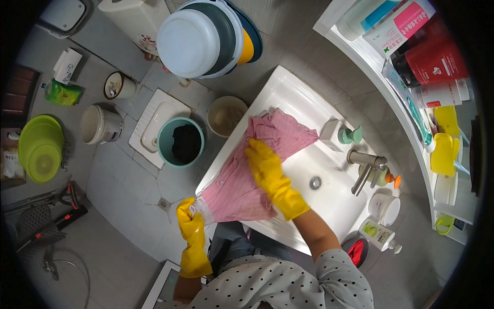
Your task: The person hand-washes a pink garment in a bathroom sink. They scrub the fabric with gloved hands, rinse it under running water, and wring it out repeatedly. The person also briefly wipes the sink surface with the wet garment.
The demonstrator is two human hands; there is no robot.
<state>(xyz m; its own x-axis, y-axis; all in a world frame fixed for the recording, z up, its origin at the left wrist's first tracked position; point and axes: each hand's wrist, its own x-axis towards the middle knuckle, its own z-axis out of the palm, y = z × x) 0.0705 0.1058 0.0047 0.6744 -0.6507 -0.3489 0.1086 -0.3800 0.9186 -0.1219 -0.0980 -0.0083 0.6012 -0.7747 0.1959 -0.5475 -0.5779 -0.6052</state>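
A pink garment (239, 183) with a whitish, drawstring-like band at one end stretches across the near left rim of the white sink (303, 222). Its far end bunches up inside the basin. I wear yellow rubber gloves on both hands. My left hand (191, 219) is closed around the whitish band, outside the sink's left corner. Over the middle of the cloth, my right hand (266, 167) presses with its fingers curled into the fabric; the fingertips are partly hidden. The drain (315, 183) shows to the right of that hand.
A tap (366, 167), soap dispenser (339, 133), jar (384, 208) and pump bottle (378, 234) line the sink's right side. On the left floor stand a teal basin (180, 120) with dark cloth, a beige bucket (226, 116) and a squat toilet (146, 121). A loaded shelf (406, 110) hangs at right.
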